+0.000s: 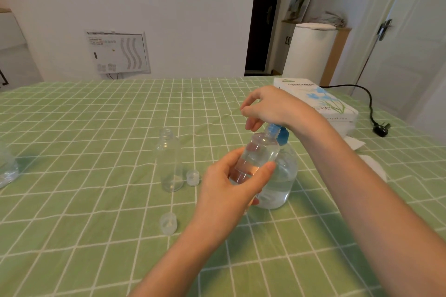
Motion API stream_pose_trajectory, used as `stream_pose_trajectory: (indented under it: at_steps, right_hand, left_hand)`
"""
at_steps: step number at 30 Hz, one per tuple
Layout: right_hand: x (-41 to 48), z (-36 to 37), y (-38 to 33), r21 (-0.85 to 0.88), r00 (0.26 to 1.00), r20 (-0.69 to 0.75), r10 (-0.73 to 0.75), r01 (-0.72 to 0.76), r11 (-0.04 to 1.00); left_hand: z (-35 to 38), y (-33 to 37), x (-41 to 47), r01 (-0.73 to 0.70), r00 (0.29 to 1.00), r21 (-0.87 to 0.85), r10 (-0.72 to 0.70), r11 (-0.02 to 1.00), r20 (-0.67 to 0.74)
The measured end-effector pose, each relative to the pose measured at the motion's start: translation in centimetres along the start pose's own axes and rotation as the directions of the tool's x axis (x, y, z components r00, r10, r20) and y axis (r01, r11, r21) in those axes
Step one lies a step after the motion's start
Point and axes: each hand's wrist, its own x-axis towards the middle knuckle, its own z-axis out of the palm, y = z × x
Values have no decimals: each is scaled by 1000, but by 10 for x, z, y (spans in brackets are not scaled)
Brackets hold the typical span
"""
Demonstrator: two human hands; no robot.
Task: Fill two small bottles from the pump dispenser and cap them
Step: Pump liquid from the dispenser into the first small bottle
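Note:
My left hand (231, 183) grips a small clear bottle (259, 152), tilted with its mouth up under the blue nozzle of the pump dispenser (281, 176). The dispenser is a clear bottle of liquid with a blue pump head, and my right hand (270, 106) rests on top of that head with fingers loosely curled. A little liquid shows in the held bottle. A second small clear bottle (169, 161) stands upright and uncapped to the left. Two clear caps lie on the cloth: one (193, 177) beside the standing bottle, one (168, 223) nearer me.
The table wears a green checked cloth (84, 200). A tissue paper box (321, 101) sits at the back right with loose white tissues (369, 161) by it, and a black cable with plug (380, 128) beyond. Another clear container (7, 169) stands at the left edge.

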Motion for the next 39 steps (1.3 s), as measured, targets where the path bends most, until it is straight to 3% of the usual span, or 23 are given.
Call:
stream_pose_trajectory:
  at_steps: [7, 20, 25, 32, 39]
  right_hand:
    - [1, -8, -6, -39, 998, -49, -42, 40, 998]
    - [0, 0, -1, 16, 1000, 13, 3, -4, 1000]
    - [-3, -2, 1, 184, 999, -40, 8, 0, 983]
    - [-1, -9, 2, 505, 998, -68, 16, 20, 863]
    - [-1, -15, 4, 541, 995, 91, 30, -74, 838]
  left_hand:
    - [1, 4, 0, -5, 1000, -12, 5, 1000, 4]
    - [-1, -4, 1, -21, 1000, 30, 20, 999, 21]
    - [0, -6, 2, -78, 997, 74, 78, 994, 9]
    - [1, -9, 8, -127, 989, 154, 137, 980, -54]
    - [0, -14, 13, -110, 984, 241, 140, 964, -108]
